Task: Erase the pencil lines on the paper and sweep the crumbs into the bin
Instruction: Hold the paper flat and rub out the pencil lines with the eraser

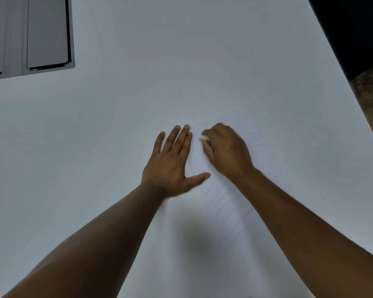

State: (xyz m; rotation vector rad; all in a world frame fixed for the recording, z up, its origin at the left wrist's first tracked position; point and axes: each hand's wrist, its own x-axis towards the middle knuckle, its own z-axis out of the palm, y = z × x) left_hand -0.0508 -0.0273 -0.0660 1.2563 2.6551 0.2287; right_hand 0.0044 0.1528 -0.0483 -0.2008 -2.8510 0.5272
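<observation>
A white sheet of paper [235, 214] lies on the white table, hard to tell from it, with faint pencil lines across it. My left hand [172, 162] lies flat on the paper's left part, fingers straight and thumb spread. My right hand [225, 148] is curled round a small white eraser [203, 138], whose tip shows at the fingertips and touches the paper just right of my left fingers. The right hand is slightly blurred. No crumbs or bin can be made out.
A grey panelled object [30, 35] sits at the table's far left corner. A dark shape [353, 29] stands beyond the table's right edge, with brown mottled floor [370, 100] below it. The white table [138, 93] stretches wide around both hands.
</observation>
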